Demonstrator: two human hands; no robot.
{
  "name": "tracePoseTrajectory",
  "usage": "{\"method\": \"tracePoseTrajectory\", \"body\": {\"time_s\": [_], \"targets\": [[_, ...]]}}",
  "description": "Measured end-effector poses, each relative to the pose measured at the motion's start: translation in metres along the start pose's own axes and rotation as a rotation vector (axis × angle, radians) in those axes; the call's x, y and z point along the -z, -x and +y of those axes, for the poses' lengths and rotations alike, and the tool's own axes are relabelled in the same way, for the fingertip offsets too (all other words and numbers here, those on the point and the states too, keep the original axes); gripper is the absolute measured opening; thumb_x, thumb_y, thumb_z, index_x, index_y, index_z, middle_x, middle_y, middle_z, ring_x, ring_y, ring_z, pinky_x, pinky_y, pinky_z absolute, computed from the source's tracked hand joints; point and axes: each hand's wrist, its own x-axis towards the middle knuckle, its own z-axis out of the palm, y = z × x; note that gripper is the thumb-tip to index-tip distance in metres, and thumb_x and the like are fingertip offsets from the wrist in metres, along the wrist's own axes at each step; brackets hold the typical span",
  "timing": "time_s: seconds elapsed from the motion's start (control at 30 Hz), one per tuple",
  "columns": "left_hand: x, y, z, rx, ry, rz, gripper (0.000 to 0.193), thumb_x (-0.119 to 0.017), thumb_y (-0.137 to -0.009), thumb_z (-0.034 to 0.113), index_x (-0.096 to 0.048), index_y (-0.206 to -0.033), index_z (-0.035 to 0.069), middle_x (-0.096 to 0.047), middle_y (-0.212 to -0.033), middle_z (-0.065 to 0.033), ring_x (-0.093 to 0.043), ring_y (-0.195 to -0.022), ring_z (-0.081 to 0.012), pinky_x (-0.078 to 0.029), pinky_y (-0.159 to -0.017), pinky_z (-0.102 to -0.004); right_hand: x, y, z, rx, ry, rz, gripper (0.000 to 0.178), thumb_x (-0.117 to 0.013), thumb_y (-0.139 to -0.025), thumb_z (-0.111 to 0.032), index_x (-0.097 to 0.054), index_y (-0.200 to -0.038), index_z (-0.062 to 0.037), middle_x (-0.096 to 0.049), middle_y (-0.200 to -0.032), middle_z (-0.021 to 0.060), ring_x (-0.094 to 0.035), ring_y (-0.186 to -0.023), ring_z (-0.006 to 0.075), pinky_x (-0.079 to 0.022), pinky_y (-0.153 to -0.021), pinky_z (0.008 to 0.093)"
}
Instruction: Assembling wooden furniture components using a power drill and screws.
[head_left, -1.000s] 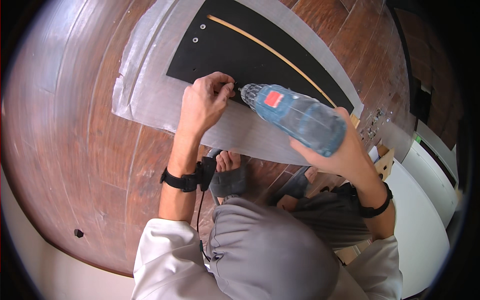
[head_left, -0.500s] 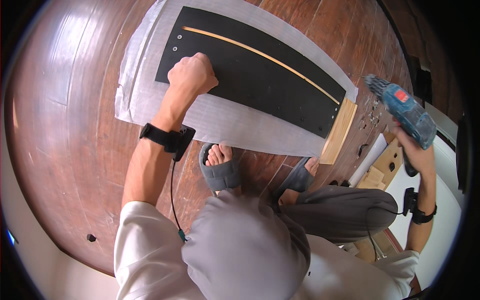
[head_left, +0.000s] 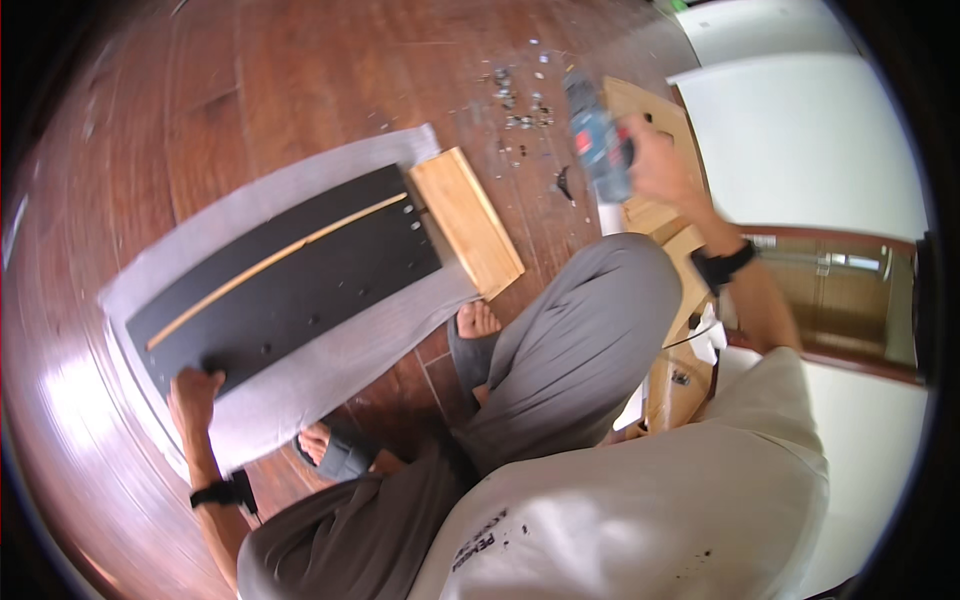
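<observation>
A flat black board point(head_left: 330, 265) with a pale wooden strip point(head_left: 270, 262) set along it lies on a whitish foam sheet point(head_left: 345, 375). Against its right end is a pale wooden piece point(head_left: 470, 225). My left hand point(head_left: 192, 398) is at the board's near left corner, its fingers curled and the thumb on the board's edge; whether something is inside the fist is hidden. Out to the right, my right hand point(head_left: 655, 165) grips a blue cordless drill point(head_left: 600, 150), held raised above the floor and blurred by motion, pointing away from me.
Small screws and fittings point(head_left: 515, 100) are scattered on the brown wooden floor point(head_left: 330, 60) beyond the wooden piece, with a small black part point(head_left: 564, 184) nearer. Wooden boards point(head_left: 650, 100) and a large white panel point(head_left: 800, 140) lie at the right. My feet point(head_left: 478, 318) are close to the foam sheet.
My head view has turned to the right, so the board now sits lower left. My left hand shifts from the board's top to its near left corner. The drill stays in my right hand.
</observation>
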Motion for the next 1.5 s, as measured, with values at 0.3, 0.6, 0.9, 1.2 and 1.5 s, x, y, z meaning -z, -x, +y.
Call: {"method": "tracePoseTrajectory", "body": {"time_s": [0.3, 0.6, 0.9, 1.2, 1.5], "targets": [[0.067, 0.049, -0.064, 0.041, 0.157, -0.168, 0.024, -0.070, -0.080, 0.016, -0.062, -0.096, 0.001, -0.069, -0.077, -0.0130, -0.064, -0.071, -0.0200, -0.050, -0.066, -0.0360, -0.225, 0.105, 0.048, -0.057, -0.291, 0.074, 0.043, -0.065, -0.067, -0.003, -0.054, -0.109, -0.0055, -0.064, -0.100, 0.0167, -0.059, -0.098, 0.0343, -0.040, -0.088, 0.0431], [0.292, 0.050, 0.034, -0.087, 0.123, -0.015, 0.020, -0.064, -0.083, 0.011, -0.059, -0.100, 0.001, -0.063, -0.087, -0.0102, -0.062, -0.071, -0.0195, -0.052, -0.063, -0.0311, -0.261, 0.091, 0.067, 0.042, -0.462, -0.137, 0.052, -0.071, -0.063, -0.009, -0.052, -0.112, -0.0057, -0.061, -0.104, 0.0148, -0.057, -0.105, 0.0330, -0.040, -0.091, 0.0414], [0.313, 0.029, 0.215, -0.385, 0.096, 0.150, 0.016, -0.063, -0.080, 0.000, -0.060, -0.096, -0.003, -0.063, -0.088, -0.0096, -0.062, -0.078, -0.0192, -0.051, -0.071, -0.0296, -0.263, -0.056, 0.101, -0.073, -0.837, 0.221, 0.023, -0.070, -0.082, -0.017, -0.066, -0.102, -0.0063, -0.065, -0.087, 0.0138, -0.065, -0.084, 0.0291, -0.051, -0.074, 0.0400], [0.032, -0.010, 0.355, -0.355, 0.284, -0.473, 0.019, -0.066, -0.085, 0.006, -0.064, -0.101, -0.004, -0.069, -0.089, -0.0115, -0.067, -0.085, -0.0170, -0.052, -0.076, -0.0279, -0.278, -0.099, 0.108, -0.161, -0.680, 0.210, 0.022, -0.071, -0.080, -0.017, -0.069, -0.100, -0.0079, -0.068, -0.089, 0.0141, -0.066, -0.084, 0.0293, -0.052, -0.074, 0.0377], [-0.120, -0.001, 0.451, -0.111, 0.983, -0.537, 0.027, -0.064, -0.091, 0.014, -0.062, -0.107, -0.008, -0.069, -0.091, -0.0112, -0.068, -0.083, -0.0179, -0.055, -0.071, -0.0266, -0.212, -0.033, -0.006, 0.135, -1.197, -0.310, 0.026, -0.078, -0.072, -0.015, -0.063, -0.092, -0.0074, -0.072, -0.082, 0.0071, -0.068, -0.074, 0.0143, -0.051, -0.067, 0.0275]]}}
